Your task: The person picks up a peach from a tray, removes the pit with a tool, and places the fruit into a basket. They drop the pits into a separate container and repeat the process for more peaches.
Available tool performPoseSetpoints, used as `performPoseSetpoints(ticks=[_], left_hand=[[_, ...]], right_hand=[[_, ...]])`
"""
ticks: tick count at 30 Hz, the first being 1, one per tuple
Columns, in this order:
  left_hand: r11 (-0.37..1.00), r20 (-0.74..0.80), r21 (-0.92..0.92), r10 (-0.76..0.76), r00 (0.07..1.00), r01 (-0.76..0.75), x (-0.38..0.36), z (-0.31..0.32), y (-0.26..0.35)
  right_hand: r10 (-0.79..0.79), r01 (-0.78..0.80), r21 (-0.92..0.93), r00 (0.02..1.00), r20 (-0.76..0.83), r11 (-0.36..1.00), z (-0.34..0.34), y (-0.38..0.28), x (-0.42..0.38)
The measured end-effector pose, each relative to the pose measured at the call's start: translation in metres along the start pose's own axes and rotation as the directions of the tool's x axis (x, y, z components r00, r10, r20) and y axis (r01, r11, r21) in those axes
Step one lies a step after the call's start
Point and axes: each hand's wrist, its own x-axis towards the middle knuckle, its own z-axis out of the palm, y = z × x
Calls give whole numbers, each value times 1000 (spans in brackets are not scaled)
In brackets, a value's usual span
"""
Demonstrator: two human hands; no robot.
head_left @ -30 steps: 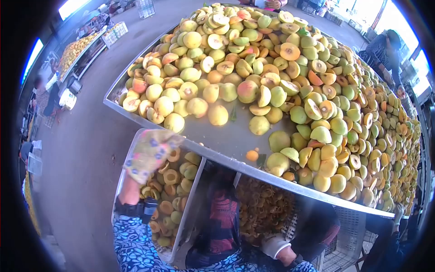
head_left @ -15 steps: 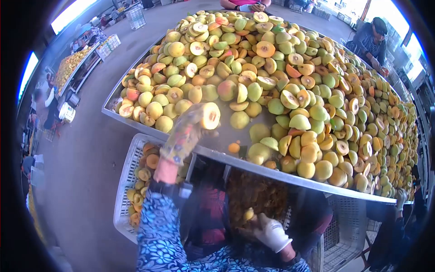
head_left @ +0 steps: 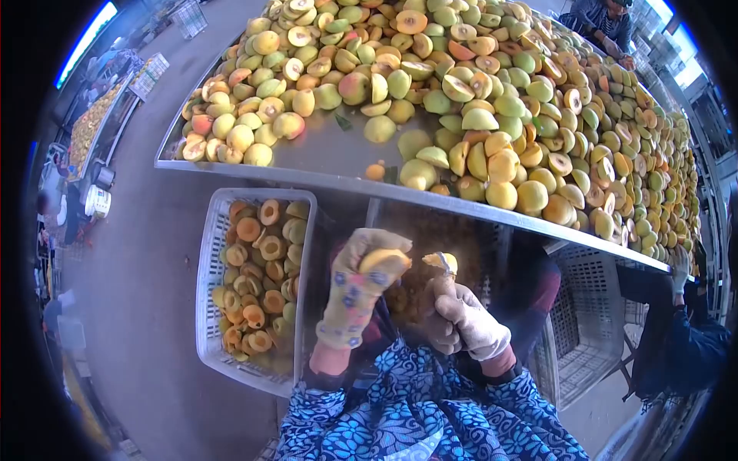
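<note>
In a flower-patterned glove, my left hand [head_left: 360, 280] is closed around a yellow peach half [head_left: 386, 263], its cut side toward my other hand. My right hand [head_left: 469, 319], in a pale glove, grips a small pitting tool [head_left: 440, 265] whose curved metal end points up, with something yellow at its tip. A narrow gap separates the tool from the peach half. Both hands are in front of my body, below the metal table's [head_left: 323, 178] near edge. Halved peaches [head_left: 477, 119] lie heaped on that table.
A white crate [head_left: 204, 307] of pitted halves stands at left below the table. Dark, blurred contents fill a container [head_left: 430, 230] beneath my hands. Another crate [head_left: 592, 330] is at right. A co-worker's gloved hand [head_left: 681, 265] rests at the table's right edge; another person [head_left: 603, 27] works behind.
My left hand has come down from above the table, bringing the peach half in front of me. My right hand has risen with the tool toward it. The view has tilted down.
</note>
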Motion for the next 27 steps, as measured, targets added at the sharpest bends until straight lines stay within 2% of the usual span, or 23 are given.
performPoseSetpoints(ticks=[1, 2, 3, 4, 5, 7, 9, 10, 12, 16, 17, 18, 19, 20, 21, 23, 24, 25, 26, 27], left_hand=[[991, -18, 137, 0, 1000, 3, -4, 7, 0], [990, -24, 140, -6, 1000, 10, -6, 10, -2], [911, 45, 399, 97, 994, -107, -4, 13, -5], [753, 141, 618, 178, 974, -227, -3, 17, -7], [753, 142, 619, 172, 975, -223, -5, 21, -8], [638, 142, 727, 224, 964, -255, -6, 27, -7], [662, 150, 703, 220, 964, -260, -8, 32, -12], [629, 147, 713, 295, 944, -308, -9, 35, -14], [588, 134, 712, 423, 896, -384, -10, 39, -22], [571, 174, 714, 415, 893, -405, -13, 35, -19], [822, 53, 523, 233, 971, -226, -16, 34, -15], [963, -13, 270, 11, 1000, -7, -19, 31, -12], [994, 34, -66, -90, 995, 92, -19, 18, -19], [966, 23, -242, -90, 996, 93, -22, 15, -18], [908, 12, -411, -87, 996, 84, -23, 14, -12], [901, 19, -426, -81, 996, 82, -25, 8, -15], [907, 7, -410, -100, 995, 94, -27, 8, -14], [913, -3, -393, -119, 993, 109, -30, 8, -13], [921, -1, -370, -131, 991, 121, -31, 8, -11], [922, -3, -367, -132, 991, 121, -33, 6, -12]], right_hand=[[6, -6, 6, 1000, 1, 1000, 0, 4, -2], [48, -48, 5, 999, 10, 999, -1, 7, -5], [89, -89, 3, 996, 17, 996, -2, 9, -8], [91, -91, 8, 996, 16, 996, -3, 11, -11], [86, -87, 29, 996, 10, 996, -5, 12, -13], [81, -82, 53, 997, 5, 995, -9, 15, -15], [41, -42, 91, 999, 18, 995, -14, 18, -15], [7, -21, 166, 996, 84, 986, -16, 20, -14], [8, -17, 155, 998, 60, 988, -11, 20, -13], [6, -15, 144, 998, 65, 989, -11, 21, -15], [0, -6, 114, 999, 51, 993, -11, 20, -16], [-48, 58, 191, 997, -57, 980, -15, 22, -15], [-85, 127, 264, 982, -167, 956, -21, 26, -10], [-10, 132, 511, 972, -234, 849, -29, 26, -4], [-53, 152, 377, 964, -259, 914, -33, 21, -4], [-110, 135, 152, 981, -160, 979, -30, 20, -15], [6, -32, -107, 971, -239, 994, -12, 5, -23], [92, -215, -341, 935, -342, 915, 4, -7, -28], [-1, -147, -445, 949, -316, 883, 7, -4, -26], [1, -147, -443, 950, -313, 884, 8, -4, -26]])
